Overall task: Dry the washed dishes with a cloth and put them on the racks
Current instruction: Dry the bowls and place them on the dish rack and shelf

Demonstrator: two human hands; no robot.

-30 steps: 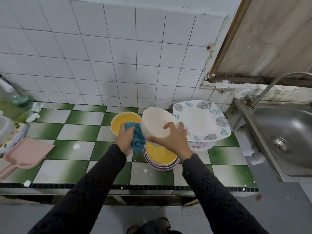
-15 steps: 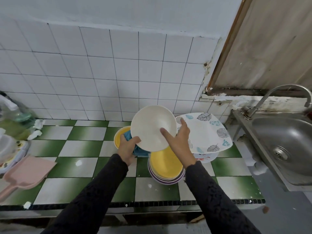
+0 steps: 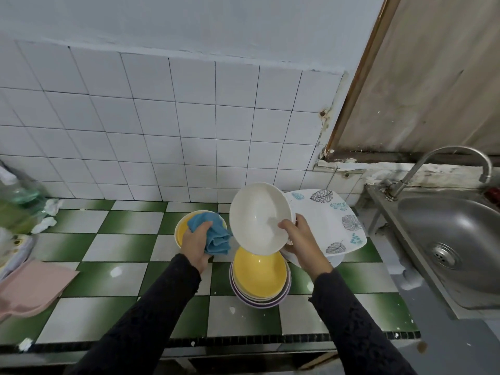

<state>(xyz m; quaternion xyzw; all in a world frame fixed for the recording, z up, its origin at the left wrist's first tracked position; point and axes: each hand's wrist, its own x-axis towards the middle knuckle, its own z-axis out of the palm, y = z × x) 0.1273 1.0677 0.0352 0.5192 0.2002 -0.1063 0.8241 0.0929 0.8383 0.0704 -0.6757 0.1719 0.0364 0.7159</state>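
Mid-drying, judging by the layout. Gripping a white bowl (image 3: 258, 217) at its lower rim with the right hand (image 3: 303, 244), thumb inside, fingers behind, hollow tilted toward the camera, raised above a stack of bowls (image 3: 259, 280) topped by a yellow one. Clutching a bunched blue cloth (image 3: 216, 235) in the left hand (image 3: 194, 243), over a yellow bowl (image 3: 180, 228) on the green-and-white tiled counter (image 3: 121, 247). Cloth edge just beside the white bowl; touching or not, hard to say from this angle. Hands apart, each clamped on its own thing. Behind the right hand, a leaf-printed plate (image 3: 332, 220) resting on other dishes. No rack in view.

Next, most likely: bring the cloth into the hollow and wipe round while turning the rim, keeping the pinch firm against a possibly wet, slippery surface, then find the rack somewhere outside this view.
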